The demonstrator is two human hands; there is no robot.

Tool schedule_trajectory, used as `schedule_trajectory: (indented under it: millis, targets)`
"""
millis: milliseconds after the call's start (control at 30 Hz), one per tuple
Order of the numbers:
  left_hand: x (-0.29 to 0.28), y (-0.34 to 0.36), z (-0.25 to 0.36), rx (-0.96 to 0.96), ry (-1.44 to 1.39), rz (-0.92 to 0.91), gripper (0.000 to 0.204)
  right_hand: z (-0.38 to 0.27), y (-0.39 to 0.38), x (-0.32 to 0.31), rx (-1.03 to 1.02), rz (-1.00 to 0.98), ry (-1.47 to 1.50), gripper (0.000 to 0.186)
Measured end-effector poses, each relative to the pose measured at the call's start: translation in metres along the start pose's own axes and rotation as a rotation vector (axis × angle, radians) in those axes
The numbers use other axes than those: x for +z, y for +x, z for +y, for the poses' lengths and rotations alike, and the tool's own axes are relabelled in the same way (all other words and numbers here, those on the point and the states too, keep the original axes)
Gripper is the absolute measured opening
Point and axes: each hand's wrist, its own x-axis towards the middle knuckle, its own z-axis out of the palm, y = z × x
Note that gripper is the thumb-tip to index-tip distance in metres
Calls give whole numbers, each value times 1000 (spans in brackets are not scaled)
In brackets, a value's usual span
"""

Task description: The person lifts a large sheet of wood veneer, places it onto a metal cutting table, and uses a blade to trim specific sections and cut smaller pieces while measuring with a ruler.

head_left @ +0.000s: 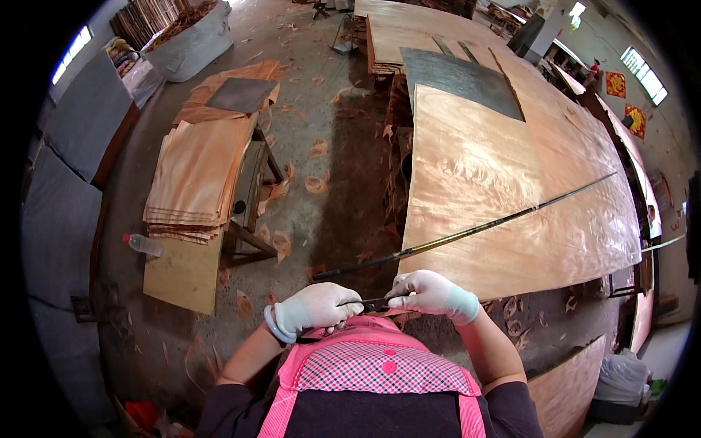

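Observation:
In front of my pink apron, my left hand [319, 306] and my right hand [432, 295], both in white gloves, pinch the two ends of a thin dark strip [374, 300]. Its exact kind is too small to make out. A pale bangle circles my left wrist. Just beyond my hands, a long slim dark rod [467, 236] lies slantwise on the wood veneer sheets [475, 175] of the large table. Its thicker end sticks out past the table's left edge. Neither hand touches the rod or the veneer.
Left of me, a bench carries a stack of veneer sheets [193, 171], with a dark plate [239, 95] behind it. A plastic bottle [144, 244] lies beside a yellowish board [181, 274]. Curled veneer scraps [316, 184] litter the floor. A dark grey sheet [460, 79] covers the table's far part.

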Motion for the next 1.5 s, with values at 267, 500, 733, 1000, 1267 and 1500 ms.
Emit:
schedule_trajectory:
  millis: [267, 500, 733, 1000, 1267, 1500]
  targets:
    - [3, 1, 4, 51, 192, 103, 25, 1, 1, 3, 101, 103, -62, 24]
    - [3, 0, -2, 95, 217, 184, 27, -10, 2, 13, 295, 166, 154, 23]
    - [2, 5, -13, 213, 304, 200, 28, -2, 4, 15, 98, 204, -123, 36]
    - [-1, 8, -17, 273, 385, 188, 30, -15, 2, 7, 189, 97, -99, 30]
    - [-2, 10, -15, 228, 469, 231, 34, -2, 7, 13, 31, 144, -253, 31]
    - [2, 10, -22, 278, 528, 210, 34, -2, 10, 10, -84, 9, -433, 31]
